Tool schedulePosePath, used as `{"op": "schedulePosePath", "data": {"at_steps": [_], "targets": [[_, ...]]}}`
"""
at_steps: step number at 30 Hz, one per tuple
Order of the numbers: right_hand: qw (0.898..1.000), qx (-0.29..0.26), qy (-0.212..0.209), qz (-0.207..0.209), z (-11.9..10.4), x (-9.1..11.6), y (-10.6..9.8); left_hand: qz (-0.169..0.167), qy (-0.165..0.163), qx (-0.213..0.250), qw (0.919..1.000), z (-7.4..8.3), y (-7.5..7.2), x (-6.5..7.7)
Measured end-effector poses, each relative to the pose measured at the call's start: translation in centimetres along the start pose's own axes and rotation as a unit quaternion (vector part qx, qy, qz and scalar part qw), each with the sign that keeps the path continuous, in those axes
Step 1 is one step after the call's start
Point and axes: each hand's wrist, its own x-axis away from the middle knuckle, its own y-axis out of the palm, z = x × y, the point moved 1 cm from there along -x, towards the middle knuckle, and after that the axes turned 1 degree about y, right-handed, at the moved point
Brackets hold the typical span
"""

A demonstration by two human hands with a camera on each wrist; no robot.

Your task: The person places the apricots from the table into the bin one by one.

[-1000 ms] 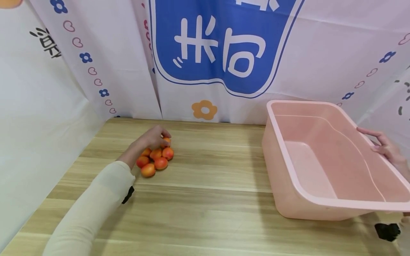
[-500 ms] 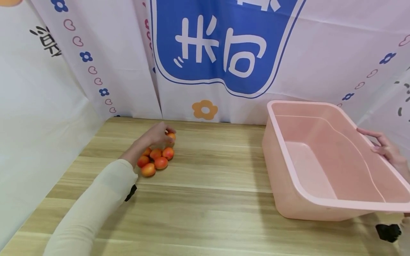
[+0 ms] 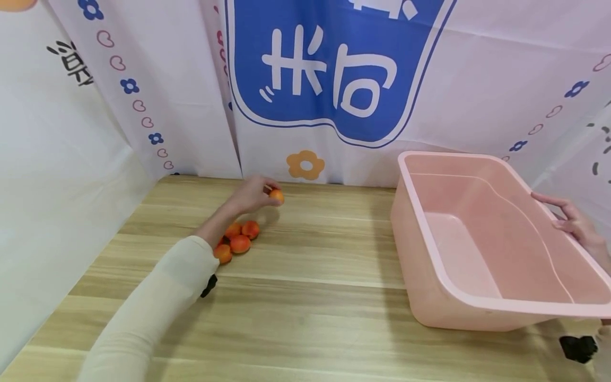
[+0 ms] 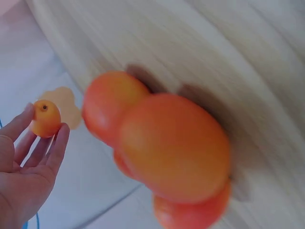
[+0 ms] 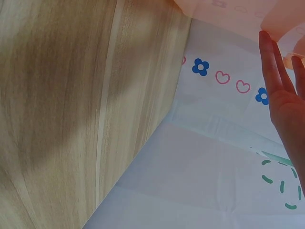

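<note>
My left hand pinches one apricot between thumb and fingertips, just above the wooden table near the back. In the left wrist view the held apricot shows a small dark stem end. Below the hand, several orange-red apricots lie clustered on the table, some hidden behind my forearm; part of the cluster looms close in the left wrist view. At the far right my right hand holds the rim of a pink plastic tub. In the right wrist view, that hand's fingers look fairly straight against the tub.
A wooden table runs under everything. White printed cloth hangs behind it and along both sides. The visible floor of the tub has no fruit on it. Dark straps sit at my wrists.
My left hand has lifted one apricot from the back of the cluster and moved it rightward and slightly toward the cloth. The right hand and tub have stayed in place.
</note>
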Motion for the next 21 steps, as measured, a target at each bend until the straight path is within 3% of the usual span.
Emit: {"op": "schedulePosePath", "data": {"at_steps": [10,21], "targets": [[1.0,0.003,-0.004,-0.009,0.0,-0.3,-0.3,0.002,-0.007,0.114,0.9935,3.4,1.4,-1.1],[1.0,0.013,-0.01,-0.014,0.0,0.1,0.2,0.024,0.049,0.141,0.9884,7.2,2.8,-2.7]]}}
